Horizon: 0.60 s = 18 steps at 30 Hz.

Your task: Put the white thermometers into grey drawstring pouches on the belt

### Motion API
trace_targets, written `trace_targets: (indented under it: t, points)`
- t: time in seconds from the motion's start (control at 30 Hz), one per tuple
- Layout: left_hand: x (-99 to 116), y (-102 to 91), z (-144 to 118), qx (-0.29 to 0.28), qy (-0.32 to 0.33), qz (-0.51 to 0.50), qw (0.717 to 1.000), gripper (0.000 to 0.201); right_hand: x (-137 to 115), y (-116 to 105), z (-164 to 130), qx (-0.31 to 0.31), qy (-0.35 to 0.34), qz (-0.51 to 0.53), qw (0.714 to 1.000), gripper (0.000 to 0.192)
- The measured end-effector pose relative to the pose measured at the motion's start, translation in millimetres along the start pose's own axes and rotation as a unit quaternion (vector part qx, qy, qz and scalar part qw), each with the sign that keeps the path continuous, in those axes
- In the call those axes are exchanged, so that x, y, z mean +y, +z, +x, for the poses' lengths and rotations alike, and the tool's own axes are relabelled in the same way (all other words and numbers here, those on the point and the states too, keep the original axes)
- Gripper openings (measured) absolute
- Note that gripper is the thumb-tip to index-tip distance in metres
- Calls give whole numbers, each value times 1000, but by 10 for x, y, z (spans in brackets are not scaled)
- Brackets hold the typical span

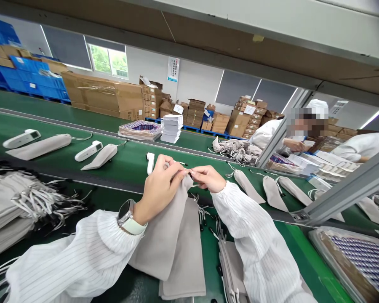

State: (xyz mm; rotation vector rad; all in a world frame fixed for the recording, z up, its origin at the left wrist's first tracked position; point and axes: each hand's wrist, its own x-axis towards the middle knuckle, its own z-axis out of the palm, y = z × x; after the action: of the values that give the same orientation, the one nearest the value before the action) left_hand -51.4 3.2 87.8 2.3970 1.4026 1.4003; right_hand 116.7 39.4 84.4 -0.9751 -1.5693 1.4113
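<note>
Pouch (164, 235) hangs at frame centre, its mouth pinched by my left hand (159, 189) and right hand (208, 177); both grips clenched on it. White device (150, 162) at 12 o'clock.

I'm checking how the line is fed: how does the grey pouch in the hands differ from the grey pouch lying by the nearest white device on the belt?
The held pouch hangs, pinched at its top by the left hand and right hand; the belt pouch lies flat, untouched. The held pouch has no device beside it; the belt pouch lies beside a white device. Both are grey cloth.
</note>
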Motion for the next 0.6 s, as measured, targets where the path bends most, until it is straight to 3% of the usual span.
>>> trace_targets:
  t: [0.1, 0.23, 0.3, 0.4, 0.47, 0.53, 0.6]
  points:
    - [15, 5, 1, 6, -5, 4, 1000, 20, 77, 87, 5, -31, -26, -6, 999, 32]
    - [-21, -66, 48, -35, -41, 23, 998, 22, 117, 194, 8, -61, 29, 5, 998, 42]
    - [-22, -185, 65, -89, -76, 47, 992, 22, 99, 110, 7, 29, 17, -17, 999, 51]
    - [69, -431, 59, -266, -102, 10, 959, 32, 81, -221, 20, 222, -62, -110, 967, 54]
    - [179, -571, 45, -343, -96, -60, 933, 40, 97, -450, 30, 262, -80, -136, 952, 52]
    - [280, -648, 43, -328, -111, -124, 930, 38, 136, -536, 18, 195, -64, -109, 973, 53]
    - [341, -655, 50, -257, -144, -171, 940, 33, 191, -401, -32, 24, -36, -49, 998, 59]
